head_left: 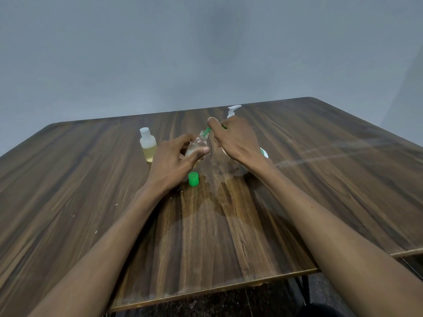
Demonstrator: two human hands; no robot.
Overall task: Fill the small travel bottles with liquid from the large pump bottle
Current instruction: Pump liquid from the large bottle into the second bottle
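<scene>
Your left hand (pixel 174 160) grips a small clear bottle (pixel 197 146) above the table (pixel 91 179) while your right hand (pixel 233 139) pinches a green funnel (pixel 207 130) at its mouth, pump bottle (pixel 233 110) just behind

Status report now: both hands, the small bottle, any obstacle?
Left hand grips clear travel bottle. Right hand pinches green funnel at its mouth. Green cap off, on table. Nothing blocking.

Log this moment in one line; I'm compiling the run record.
left hand holds clear travel bottle | right hand holds green funnel at its mouth | green cap on table
</scene>
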